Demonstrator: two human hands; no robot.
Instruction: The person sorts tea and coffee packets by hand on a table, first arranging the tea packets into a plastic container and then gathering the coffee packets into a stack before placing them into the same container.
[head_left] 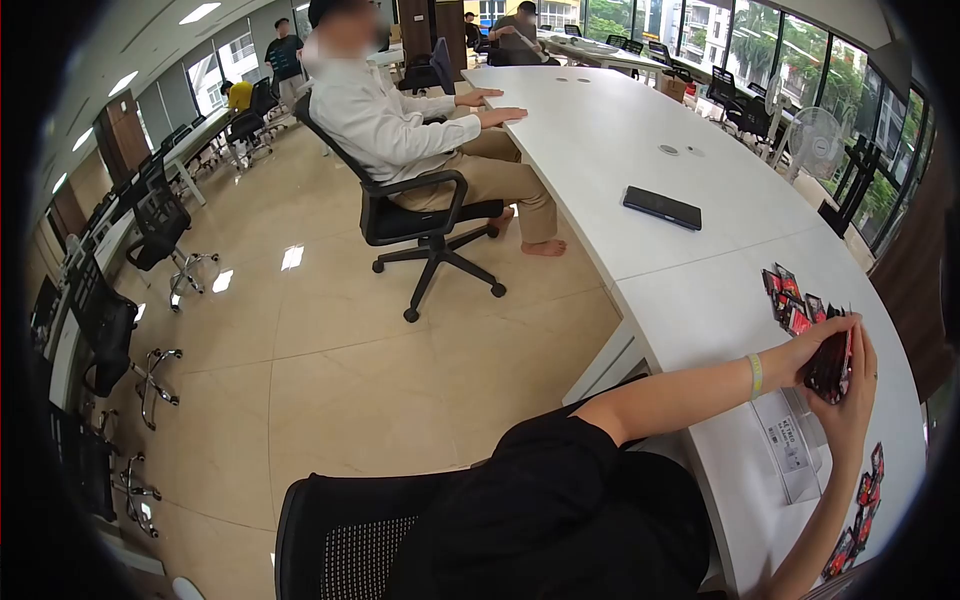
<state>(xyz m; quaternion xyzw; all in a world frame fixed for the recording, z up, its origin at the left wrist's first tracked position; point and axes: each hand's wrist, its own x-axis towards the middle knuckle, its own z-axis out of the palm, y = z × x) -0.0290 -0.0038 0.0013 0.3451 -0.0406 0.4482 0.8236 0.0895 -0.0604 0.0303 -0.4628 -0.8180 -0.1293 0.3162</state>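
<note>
Evidently a two-handed hold. Head view, the only one: left hand (806, 346) and right hand (853, 398) close together, both clamped on a dark, red-edged bundle of packets (828, 372). Bundle sits between the palms, raised over the table (690, 320); its long axis runs roughly up and down the picture, slightly tilted. Neither hand clearly nearer to it; left fingers cross its top end, right hand wraps its lower end and outer side.

Clear plastic box (790, 455), labelled, lies just below the hands in the picture, between the forearms, its length roughly in line with the bundle's. Upper loose packets (790, 300) lie just past the left hand; lower loose packets (858, 520) beside the right forearm. Count within the bundle: cannot tell.
</note>
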